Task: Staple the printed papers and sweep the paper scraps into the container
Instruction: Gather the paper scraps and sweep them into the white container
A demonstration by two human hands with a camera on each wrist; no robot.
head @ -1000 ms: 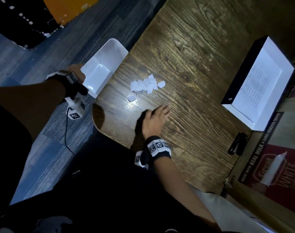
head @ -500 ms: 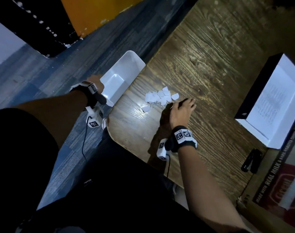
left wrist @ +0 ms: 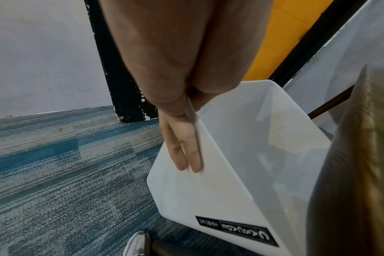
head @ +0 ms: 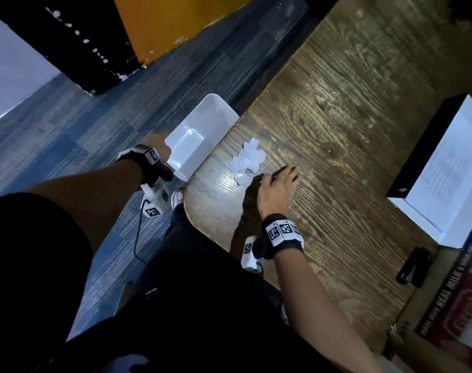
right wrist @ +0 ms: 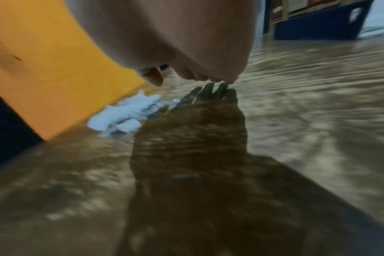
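A pile of white paper scraps (head: 247,157) lies near the left edge of the wooden table (head: 337,130), blurred in the right wrist view (right wrist: 125,114). My right hand (head: 279,181) stands open on the tabletop with straight fingers, touching the pile's right side. Just off that table edge hangs the white plastic container (head: 202,122), its mouth tilted up toward the scraps. My left hand (head: 159,146) grips its near wall (left wrist: 241,155), with fingers (left wrist: 186,150) flat on the outside and the thumb hidden. The printed papers (head: 450,170) lie in a box at the right.
A black-sided box (head: 415,157) holds the printed papers at the table's right side. Below it, a black stapler (head: 415,267) lies near a printed carton (head: 458,305). Blue carpet (head: 67,144) lies under the container. My shoe (left wrist: 138,244) shows beneath it.
My right hand has swung up from the near table edge to the right of the scraps and pushed them into a tighter pile nearer the container. The left hand keeps holding the container.
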